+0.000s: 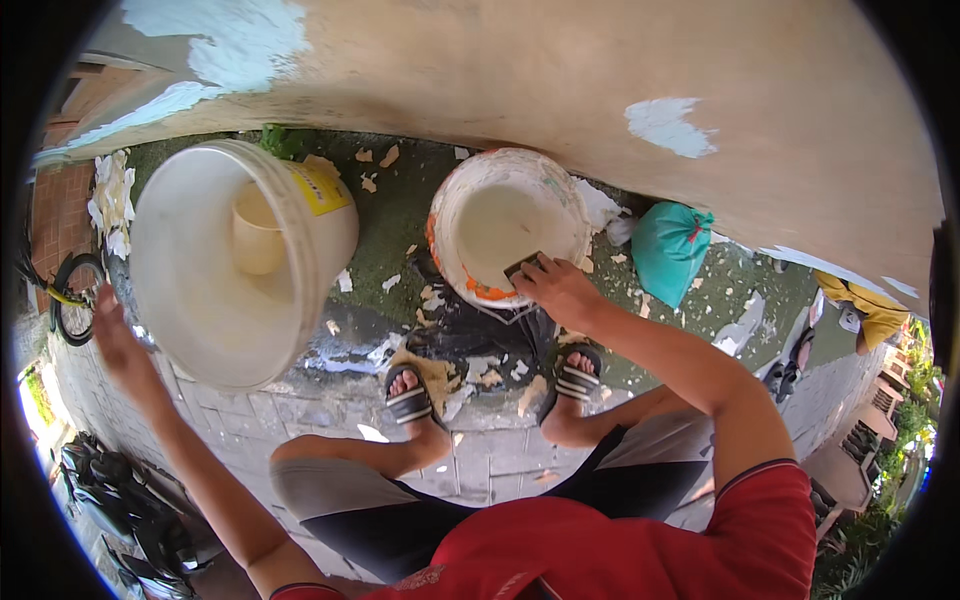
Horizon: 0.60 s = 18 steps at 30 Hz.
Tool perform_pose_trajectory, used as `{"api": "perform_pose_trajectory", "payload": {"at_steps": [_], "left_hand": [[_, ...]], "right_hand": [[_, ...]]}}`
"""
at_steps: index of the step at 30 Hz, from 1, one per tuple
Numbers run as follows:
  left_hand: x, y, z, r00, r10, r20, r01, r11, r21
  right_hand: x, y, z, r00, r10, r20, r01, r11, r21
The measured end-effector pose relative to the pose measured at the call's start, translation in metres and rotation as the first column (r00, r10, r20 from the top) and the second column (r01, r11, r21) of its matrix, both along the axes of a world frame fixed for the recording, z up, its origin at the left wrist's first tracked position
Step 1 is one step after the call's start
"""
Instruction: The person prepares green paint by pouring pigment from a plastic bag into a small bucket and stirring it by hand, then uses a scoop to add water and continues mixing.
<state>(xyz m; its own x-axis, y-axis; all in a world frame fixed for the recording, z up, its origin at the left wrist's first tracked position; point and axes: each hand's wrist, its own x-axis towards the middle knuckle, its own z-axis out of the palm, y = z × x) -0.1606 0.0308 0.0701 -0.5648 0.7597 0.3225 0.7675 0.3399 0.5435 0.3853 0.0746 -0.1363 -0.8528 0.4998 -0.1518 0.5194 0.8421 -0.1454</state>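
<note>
My right hand [558, 288] rests on the near rim of a small white bucket [462, 200] stained with orange, gripping a dark flat scraper [524, 266] that dips into pale paste inside. My left hand [115, 345] is stretched out to the left, fingers apart, holding nothing, just beside the outer wall of a large white bucket [305, 262] that holds a smaller cream cup [257, 240]. My feet in striped sandals [410, 400] stand below the buckets.
A curved tan wall [520, 70] with patches of peeling white paint rises behind the buckets. A teal bag [668, 248] lies to the right. Paint flakes litter the mossy ground and black sheet [480, 325]. A bicycle wheel [72, 300] stands at far left.
</note>
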Motion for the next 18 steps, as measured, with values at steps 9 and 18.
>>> {"api": "perform_pose_trajectory", "payload": {"at_steps": [9, 18], "left_hand": [[0.275, 0.015, -0.055, 0.611, -0.595, 0.522, 0.77, 0.6, -0.218], [0.272, 0.017, -0.126, 0.698, -0.539, 0.472, 0.716, 0.518, -0.468]], "right_hand": [[0.009, 0.012, -0.027, 0.983, 0.177, -0.039, -0.181, 0.974, -0.139], [0.027, -0.001, -0.022, 0.978, 0.1, -0.182, -0.162, 0.915, -0.369]]}}
